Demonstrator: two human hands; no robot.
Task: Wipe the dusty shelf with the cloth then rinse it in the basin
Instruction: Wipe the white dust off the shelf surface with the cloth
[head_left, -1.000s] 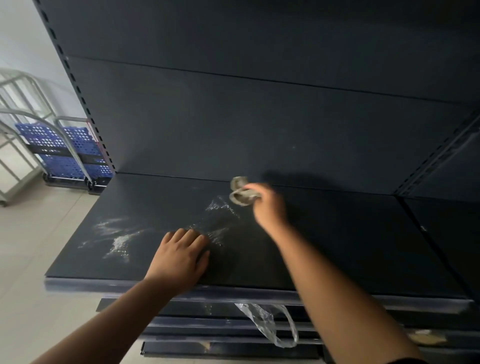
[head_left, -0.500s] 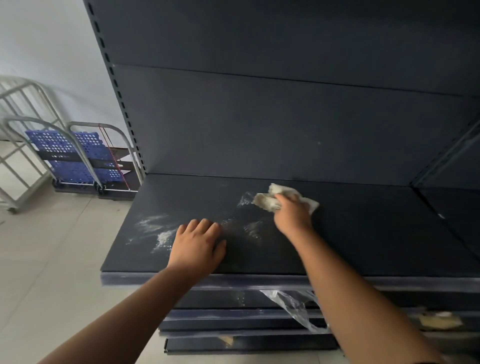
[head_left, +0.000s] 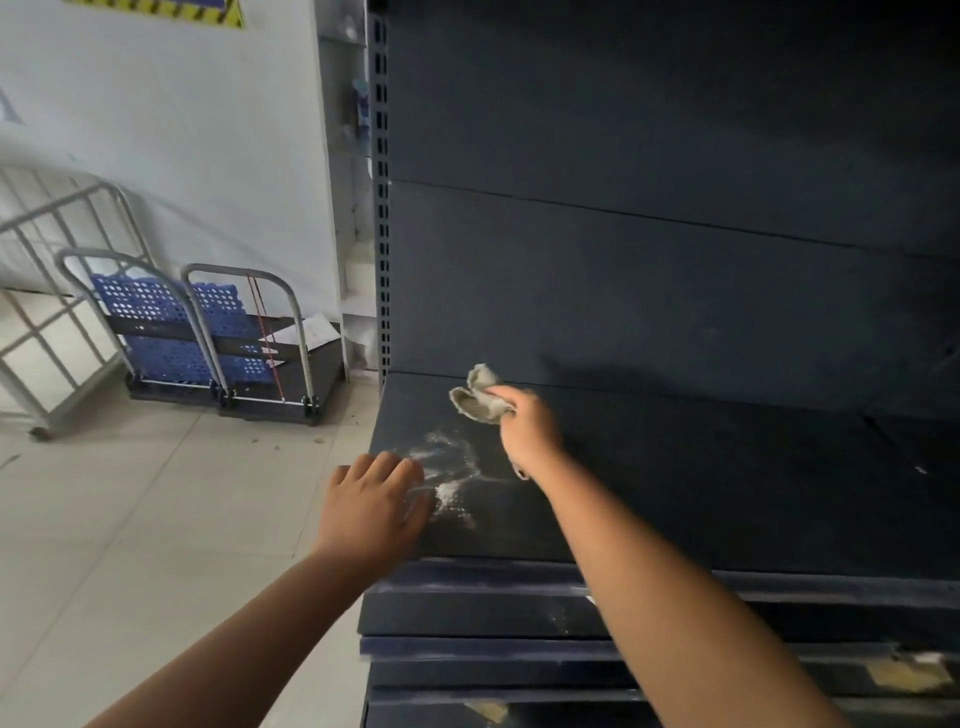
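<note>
Head-worn camera view, looking down at a dark metal shelf (head_left: 701, 493) in a shop-style rack. The person's right hand (head_left: 530, 436) grips a crumpled grey cloth (head_left: 480, 400), fingers curled round it so that a bunched end sticks out ahead of the knuckles. The cloth sits towards the rear left of the shelf, close to the dark back panel (head_left: 649, 286). The hand is slightly blurred, so it cannot be told whether the cloth presses on the surface or hangs just above it. Bunching the cloth likely gives a firm pad to push with.

The left hand (head_left: 374, 504) lies flat and released, fingers straight, on the shelf's front left corner, holding nothing. It seems placed there to steady the body during the reach. Its fingertips touch the edge of a patch of white dust (head_left: 449, 478), which lies between the two hands, nearer the left one. That patch looks unwiped, so the wiping step seems partly done at most. The cloth is probably placed beyond the dust so it can sweep across it.

More dark shelves (head_left: 493, 618) lie stacked below the front edge. To the left, two folded blue trolleys (head_left: 171, 332) stand on a pale tiled floor (head_left: 130, 493). No basin is in view, so the rinse is not yet begun
</note>
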